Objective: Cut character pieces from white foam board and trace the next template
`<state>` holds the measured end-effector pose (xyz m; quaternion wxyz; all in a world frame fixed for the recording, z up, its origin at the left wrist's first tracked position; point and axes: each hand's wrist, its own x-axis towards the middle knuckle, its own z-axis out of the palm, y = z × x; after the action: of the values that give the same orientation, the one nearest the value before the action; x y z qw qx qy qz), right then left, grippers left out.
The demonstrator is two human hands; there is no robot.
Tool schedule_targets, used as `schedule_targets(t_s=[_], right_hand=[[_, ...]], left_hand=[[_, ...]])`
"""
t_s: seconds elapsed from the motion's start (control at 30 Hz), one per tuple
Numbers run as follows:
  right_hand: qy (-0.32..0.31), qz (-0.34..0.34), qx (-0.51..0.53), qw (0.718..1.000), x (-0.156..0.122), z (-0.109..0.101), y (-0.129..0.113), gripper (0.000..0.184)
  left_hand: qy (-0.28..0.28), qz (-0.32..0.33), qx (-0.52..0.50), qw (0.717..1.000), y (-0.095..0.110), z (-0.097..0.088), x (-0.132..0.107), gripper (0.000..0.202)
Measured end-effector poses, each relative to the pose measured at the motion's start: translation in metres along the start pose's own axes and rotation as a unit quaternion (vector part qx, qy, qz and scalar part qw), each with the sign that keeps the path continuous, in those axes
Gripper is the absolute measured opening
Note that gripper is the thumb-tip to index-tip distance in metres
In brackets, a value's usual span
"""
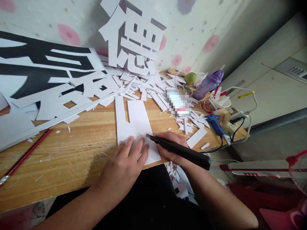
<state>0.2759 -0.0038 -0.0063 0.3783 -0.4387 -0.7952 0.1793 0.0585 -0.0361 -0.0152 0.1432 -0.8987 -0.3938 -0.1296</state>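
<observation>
My left hand lies flat with fingers spread on a white foam-board piece at the near edge of the wooden table. My right hand is wrapped round a black utility knife. The blade tip touches the board's right edge near my left fingertips. The board has a narrow strip and a wider tab pointing away from me.
Large white cut-out characters lean on the wall, with several offcuts piled behind. At the right stand a purple bottle, a green fruit, a blue glue gun and cables. A red rod lies left.
</observation>
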Motion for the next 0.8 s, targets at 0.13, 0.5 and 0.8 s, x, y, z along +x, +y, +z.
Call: schedule_targets(t_s=[0.13,0.5,0.8], right_hand=[[-0.009,-0.014,-0.001,1.0,0.004,-0.002,0.001,0.021],[-0.048,-0.085,-0.044,0.994,-0.006,-0.019,0.006,0.025],[-0.047,-0.083,-0.07,0.993,-0.036,-0.038,0.001,0.027]], left_hand=[[-0.006,-0.004,0.0,1.0,0.0,-0.002,0.001,0.043],[-0.021,-0.025,-0.016,0.999,0.001,0.0,-0.001,0.045],[-0.01,-0.018,-0.012,1.0,0.0,-0.005,0.004,0.042]])
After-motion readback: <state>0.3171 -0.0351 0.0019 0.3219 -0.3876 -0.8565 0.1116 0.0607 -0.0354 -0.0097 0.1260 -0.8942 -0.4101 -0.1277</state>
